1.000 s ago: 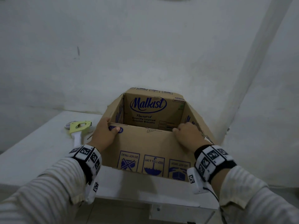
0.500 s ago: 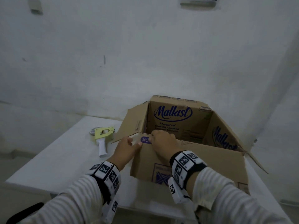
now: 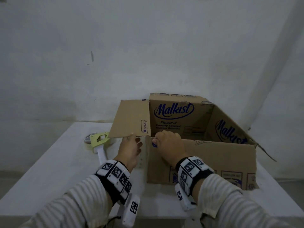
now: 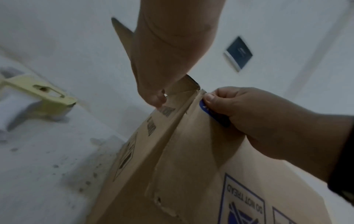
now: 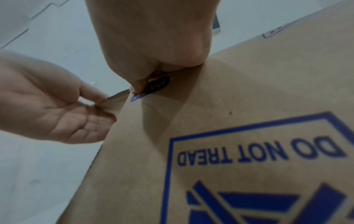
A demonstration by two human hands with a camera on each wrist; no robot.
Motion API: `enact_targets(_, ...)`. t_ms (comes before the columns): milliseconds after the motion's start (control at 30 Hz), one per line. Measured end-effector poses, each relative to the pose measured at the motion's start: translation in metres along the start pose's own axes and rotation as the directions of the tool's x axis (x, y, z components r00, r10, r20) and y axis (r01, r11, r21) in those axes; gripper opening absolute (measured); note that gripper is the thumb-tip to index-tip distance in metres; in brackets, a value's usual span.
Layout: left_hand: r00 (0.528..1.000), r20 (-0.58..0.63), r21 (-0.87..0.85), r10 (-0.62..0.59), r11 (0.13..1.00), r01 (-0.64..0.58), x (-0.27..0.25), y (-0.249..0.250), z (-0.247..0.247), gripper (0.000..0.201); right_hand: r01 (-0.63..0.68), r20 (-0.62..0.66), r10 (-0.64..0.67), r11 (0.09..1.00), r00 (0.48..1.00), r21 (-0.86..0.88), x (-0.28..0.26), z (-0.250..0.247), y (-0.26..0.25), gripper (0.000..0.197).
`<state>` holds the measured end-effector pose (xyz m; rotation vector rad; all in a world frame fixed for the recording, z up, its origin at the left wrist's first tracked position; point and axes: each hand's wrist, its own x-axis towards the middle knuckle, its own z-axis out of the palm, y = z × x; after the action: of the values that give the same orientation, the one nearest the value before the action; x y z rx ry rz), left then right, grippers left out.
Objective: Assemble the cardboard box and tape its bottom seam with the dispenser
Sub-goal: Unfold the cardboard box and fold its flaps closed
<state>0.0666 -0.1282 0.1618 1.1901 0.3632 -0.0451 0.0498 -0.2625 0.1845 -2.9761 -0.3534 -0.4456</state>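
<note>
A brown Malkist cardboard box (image 3: 213, 158) stands on the white table (image 3: 49, 170) with its upper flaps raised and its inside showing. My left hand (image 3: 131, 145) pinches the lower edge of the left flap (image 3: 131, 119) at the box's near left corner; thumb and forefinger close on it in the right wrist view (image 5: 57, 106). My right hand (image 3: 167, 142) grips the near wall's top edge at that same corner, thumb on a blue oval print (image 4: 258, 118). The yellow-green tape dispenser (image 3: 98, 140) lies on the table left of the box, partly behind the flap.
A plain white wall rises directly behind the table and box. The right flap (image 3: 263, 150) sticks out past the box's right side. Bare table surface stretches left of the dispenser, and the table's front edge runs just under my wrists.
My right hand slid left along the near wall's top edge to the left corner. The left flap swung outward, with my left hand now pinching it. The view shifted left.
</note>
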Motion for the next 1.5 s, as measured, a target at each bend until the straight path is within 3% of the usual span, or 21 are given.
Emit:
enact_targets(100, 0.973, -0.035, 0.208, 0.230, 0.954, -0.218, -0.001, 0.009, 0.007, 0.033, 0.006, -0.010, -0.006, 1.000, 1.000, 0.009, -0.001, 0.000, 0.000, 0.030)
enact_targets(200, 0.884, 0.099, 0.527, 0.457, 0.729, -0.436, -0.001, 0.018, 0.008, 0.036, 0.008, -0.016, -0.008, 1.000, 1.000, 0.021, 0.000, 0.001, 0.002, 0.030)
enact_targets(300, 0.769, 0.291, 0.624, 0.569, 0.496, -0.604, 0.003, 0.025, 0.009, 0.028, 0.003, -0.025, -0.002, 0.998, 1.000, 0.059, 0.000, 0.004, 0.003, 0.031)
enact_targets(400, 0.718, 0.421, 0.710, 0.554, 0.291, -0.641, 0.005, 0.034, 0.017, 0.034, 0.021, -0.100, 0.005, 0.964, 0.995, 0.264, -0.003, 0.007, 0.010, 0.023)
enact_targets(467, 0.663, 0.543, 0.716, 0.516, 0.128, -0.686, 0.000, 0.038, 0.026, 0.043, -0.028, -0.208, 0.160, 0.851, 0.965, 0.524, -0.007, 0.005, 0.014, 0.034)
enact_targets(533, 0.636, 0.614, 0.720, 0.466, -0.002, -0.694, -0.006, 0.037, 0.035, 0.048, -0.083, -0.269, 0.412, 0.662, 0.870, 0.745, -0.013, -0.004, 0.017, 0.048)
enact_targets(600, 0.632, 0.656, 0.725, 0.413, -0.111, -0.680, -0.010, 0.031, 0.043, 0.047, -0.094, -0.258, 0.561, 0.522, 0.786, 0.848, -0.019, -0.014, 0.026, 0.062)
enact_targets(633, 0.636, 0.671, 0.725, 0.381, -0.156, -0.671, -0.012, 0.026, 0.046, 0.046, -0.110, -0.240, 0.572, 0.508, 0.784, 0.854, -0.020, -0.019, 0.032, 0.067)
enact_targets(667, 0.635, 0.690, 0.716, 0.348, -0.197, -0.670, -0.014, 0.020, 0.049, 0.047, -0.157, -0.209, 0.542, 0.552, 0.814, 0.819, -0.022, -0.024, 0.040, 0.067)
enact_targets(733, 0.635, 0.710, 0.702, 0.306, -0.227, -0.675, -0.016, 0.013, 0.052, 0.052, -0.290, -0.087, 0.415, 0.755, 0.905, 0.588, -0.024, -0.030, 0.052, 0.057)
enact_targets(800, 0.632, 0.707, 0.703, 0.317, -0.211, -0.680, -0.017, 0.008, 0.055, 0.050, -0.303, 0.016, 0.321, 0.877, 0.947, 0.373, -0.027, -0.032, 0.060, 0.048)
enact_targets(900, 0.619, 0.695, 0.714, 0.366, -0.258, -0.650, -0.019, 0.000, 0.064, 0.034, -0.265, 0.041, 0.267, 0.909, 0.963, 0.321, -0.032, -0.033, 0.067, 0.043)
enact_targets(1000, 0.685, 0.627, 0.779, 0.372, -0.286, -0.558, -0.025, -0.014, 0.079, 0.037, -0.249, 0.008, 0.257, 0.929, 0.966, 0.276, -0.042, -0.029, 0.080, 0.043)
enact_targets(1067, 0.717, 0.607, 0.794, 0.342, -0.294, -0.531, -0.030, -0.023, 0.092, 0.043, -0.291, -0.032, 0.310, 0.920, 0.950, 0.263, -0.051, -0.027, 0.095, 0.044)
enact_targets(1300, 0.755, 0.585, 0.806, 0.298, -0.316, -0.500, -0.063, -0.048, 0.154, 0.067, -0.445, -0.249, 0.480, 0.876, 0.841, 0.187, -0.093, -0.039, 0.167, 0.042)
enact_targets(1433, 0.801, 0.524, 0.848, 0.289, -0.260, -0.461, -0.076, -0.062, 0.187, 0.071, -0.562, -0.189, 0.660, 0.730, 0.727, 0.389, -0.109, -0.045, 0.199, 0.045)
enact_targets(1500, 0.816, 0.492, 0.869, 0.302, -0.223, -0.442, -0.077, -0.068, 0.198, 0.071, -0.592, -0.118, 0.698, 0.674, 0.706, 0.442, -0.115, -0.044, 0.212, 0.055)
